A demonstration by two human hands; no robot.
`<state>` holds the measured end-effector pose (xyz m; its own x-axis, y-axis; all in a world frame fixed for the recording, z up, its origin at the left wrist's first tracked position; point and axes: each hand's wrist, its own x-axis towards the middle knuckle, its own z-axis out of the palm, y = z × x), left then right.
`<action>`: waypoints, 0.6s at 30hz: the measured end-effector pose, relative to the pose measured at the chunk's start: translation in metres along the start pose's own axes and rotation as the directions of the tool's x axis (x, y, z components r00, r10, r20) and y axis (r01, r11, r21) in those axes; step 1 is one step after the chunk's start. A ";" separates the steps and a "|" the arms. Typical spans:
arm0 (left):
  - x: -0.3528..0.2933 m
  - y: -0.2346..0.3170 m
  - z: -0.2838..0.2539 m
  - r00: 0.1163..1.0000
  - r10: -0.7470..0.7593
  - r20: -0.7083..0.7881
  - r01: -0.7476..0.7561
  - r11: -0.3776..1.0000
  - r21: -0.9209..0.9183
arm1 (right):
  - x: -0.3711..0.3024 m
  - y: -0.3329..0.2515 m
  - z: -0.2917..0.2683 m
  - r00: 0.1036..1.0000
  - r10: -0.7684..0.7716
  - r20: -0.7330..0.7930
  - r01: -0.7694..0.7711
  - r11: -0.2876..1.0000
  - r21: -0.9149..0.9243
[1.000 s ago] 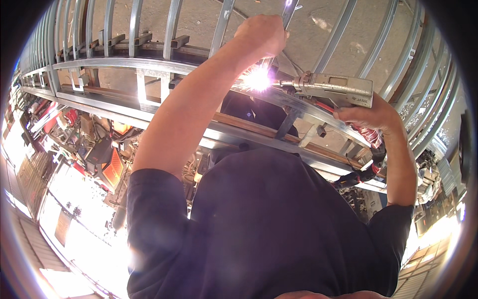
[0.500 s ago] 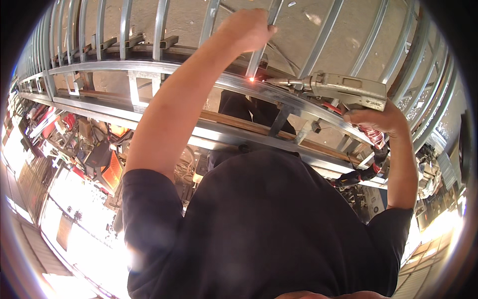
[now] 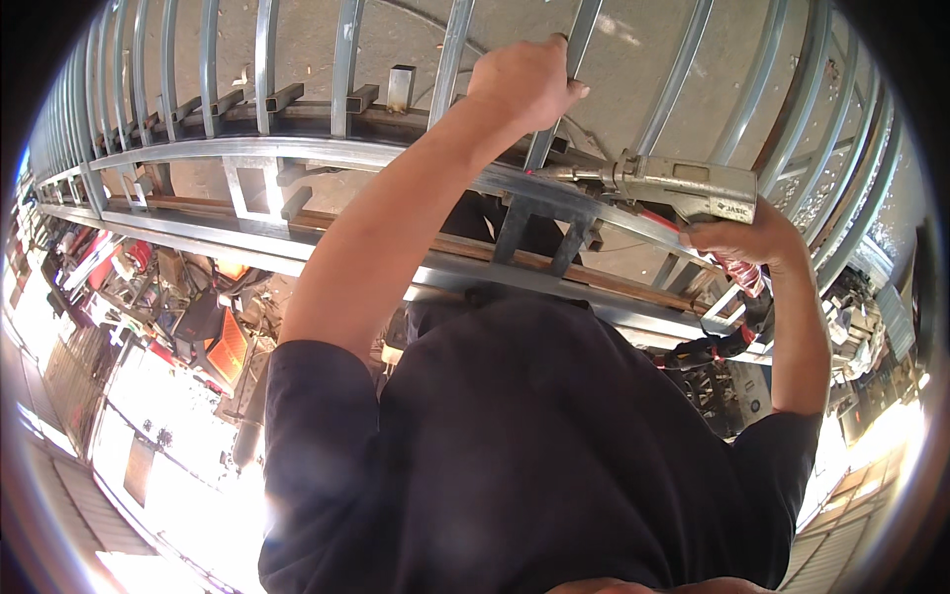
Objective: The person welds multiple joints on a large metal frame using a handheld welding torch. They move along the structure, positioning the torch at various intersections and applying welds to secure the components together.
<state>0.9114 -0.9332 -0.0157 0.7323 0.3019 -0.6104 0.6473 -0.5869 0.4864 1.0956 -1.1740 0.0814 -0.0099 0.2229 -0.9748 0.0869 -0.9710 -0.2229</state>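
Note:
My left hand reaches across the frame, its fingers closed round an upright metal bar, with the thumb against the side. That bar's lower end meets a shiny long rail. My right hand is wrapped round the handle of a grey handheld welding gun. The gun lies almost level, its nozzle pointing left at the joint of bar and rail. A small red dot glows at the nozzle tip. Whether the tip touches the metal I cannot tell.
More upright bars run along the frame on both sides. Short square tube stubs stick out behind the rail. Bracket pieces span toward a second, nearer rail. A dark cable hangs below my right hand. Clutter with an orange panel lies lower left.
The bright weld spark has faded to a small red dot. The frame has shifted left in view, and my left hand and the gun are at the neighbouring bar to the right.

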 end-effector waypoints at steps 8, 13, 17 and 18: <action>0.001 0.002 0.004 1.000 0.021 -0.005 -0.021 0.999 0.037 | 0.006 0.003 -0.002 0.993 -0.101 0.066 0.096 0.992 0.079; 0.001 0.006 0.002 1.000 0.001 -0.003 0.000 0.998 0.070 | 0.007 0.005 0.001 0.985 -0.157 0.068 0.148 0.981 0.128; 0.000 0.006 0.002 1.000 -0.006 0.006 0.005 0.998 0.061 | 0.007 0.002 0.001 0.981 -0.174 0.082 0.160 0.975 0.153; 0.000 0.006 0.002 1.000 -0.006 0.007 0.005 0.998 0.059 | 0.007 0.001 0.001 0.983 -0.165 0.083 0.152 0.977 0.147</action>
<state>0.9151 -0.9382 -0.0143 0.7269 0.2998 -0.6179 0.6377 -0.6287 0.4452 1.0949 -1.1739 0.0747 -0.1064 0.3721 -0.9221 -0.0634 -0.9280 -0.3671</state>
